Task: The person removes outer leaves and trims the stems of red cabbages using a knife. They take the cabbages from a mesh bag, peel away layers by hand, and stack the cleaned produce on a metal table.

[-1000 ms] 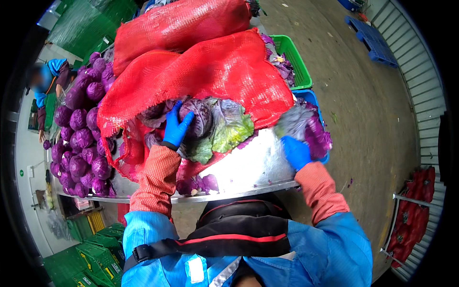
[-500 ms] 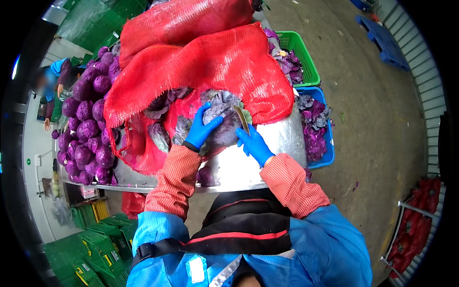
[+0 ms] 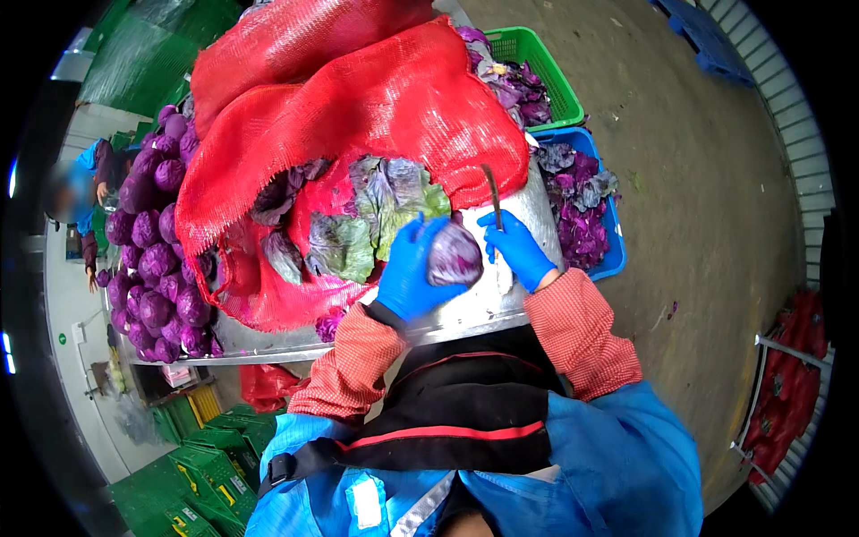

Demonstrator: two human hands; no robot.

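Two blue-gloved hands up front, close together but not touching. The left hand [image 3: 414,271] is wrapped around a purple cabbage [image 3: 455,255] from its left side, thumb along the near edge. The right hand [image 3: 517,249] is closed on a knife [image 3: 492,192], just off the cabbage's right side.

So the cabbage sits right between them: left hand on it, right hand just beside it. It's basically a ball, so no real long axis to speak of. The knife does have one, and it points away from the body, tip leaning a little left, with most of the blade beyond the cabbage rather than over it. Can't tell if the cabbage is resting on the metal surface [image 3: 541,210] or held a bit above it.

Going outward, some loose leaves [image 3: 394,197] lie just past the left hand, at the mouth of a big red net bag [image 3: 394,107]. Off to the right of the right hand is a blue basket [image 3: 617,246] with purple scraps in it, and a green basket [image 3: 559,89] beyond that. Way over left, a pile of purple cabbages [image 3: 157,259].
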